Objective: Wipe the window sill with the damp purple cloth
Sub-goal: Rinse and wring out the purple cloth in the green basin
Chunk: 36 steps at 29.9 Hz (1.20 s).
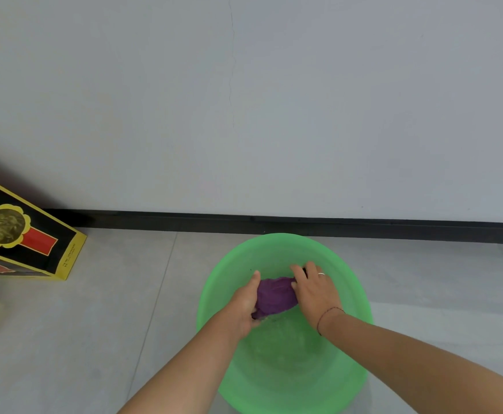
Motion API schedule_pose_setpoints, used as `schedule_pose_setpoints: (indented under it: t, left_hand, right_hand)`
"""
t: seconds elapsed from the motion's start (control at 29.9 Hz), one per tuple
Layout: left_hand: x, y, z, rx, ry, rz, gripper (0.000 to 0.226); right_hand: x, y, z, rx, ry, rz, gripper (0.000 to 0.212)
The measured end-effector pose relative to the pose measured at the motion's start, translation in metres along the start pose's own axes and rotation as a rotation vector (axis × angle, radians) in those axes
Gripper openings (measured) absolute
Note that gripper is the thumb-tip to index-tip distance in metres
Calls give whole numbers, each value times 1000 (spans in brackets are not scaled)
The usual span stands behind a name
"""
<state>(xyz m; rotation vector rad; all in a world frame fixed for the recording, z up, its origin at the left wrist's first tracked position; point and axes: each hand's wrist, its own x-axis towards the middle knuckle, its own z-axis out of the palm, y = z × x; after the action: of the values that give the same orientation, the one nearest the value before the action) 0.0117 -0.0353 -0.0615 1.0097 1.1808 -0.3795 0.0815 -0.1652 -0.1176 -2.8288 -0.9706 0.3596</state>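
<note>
Between the fingers (301,273) of both hands, inside the green basin (214,282), the bunched purple cloth (275,297) is gripped; the left hand (242,306) curls hidden fingers beneath it, the right hand (316,289) covers its end.

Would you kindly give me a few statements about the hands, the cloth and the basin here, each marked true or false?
1. The left hand and right hand both hold the purple cloth inside the green basin. True.
2. The basin stands on a table. False: it stands on the grey tiled floor.
3. A black, red and yellow box sits at the left by the wall. True.
4. The right hand is bare of jewellery. False: a ring shows on one finger.
</note>
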Motion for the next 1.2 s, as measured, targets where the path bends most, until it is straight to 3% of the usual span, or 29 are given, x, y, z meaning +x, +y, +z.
schedule_pose_setpoints:
  t: [0.13, 0.2, 0.3, 0.43, 0.67, 0.77, 0.83, 1.04, 1.2]
  left_hand:
    - [-4, -1, -2, 13, -4, -2, 47]
    - [-3, -1, 1, 4, -65, -32, 53]
    - [1, -1, 1, -117, -155, -104, 70]
    - [2, 3, -7, -244, -234, -72, 69]
    - [-9, 8, 1, -207, -191, -33, 41]
    - [-9, 7, 11, -171, -239, -55, 46]
    - [-11, 6, 15, -166, -245, -42, 42]
    - [-13, 9, 13, -171, -210, 17, 43]
    - [-11, 1, 2, 4, -153, 25, 54]
  right_hand:
    - [-11, -6, 9, 8, -246, -30, 45]
    - [-15, -22, -1, 344, -322, 120, 31]
    - [-21, -55, -27, 851, -198, 254, 13]
    - [-43, -98, -61, 1152, 46, 169, 13]
    - [-48, -82, -53, 838, 227, -99, 15]
    - [-34, -59, -44, 715, 267, -93, 30]
    - [-24, -41, -39, 661, 262, -59, 24]
    - [-13, 0, -18, 442, 91, 13, 17]
    - [-15, 8, -10, 226, -189, 93, 40]
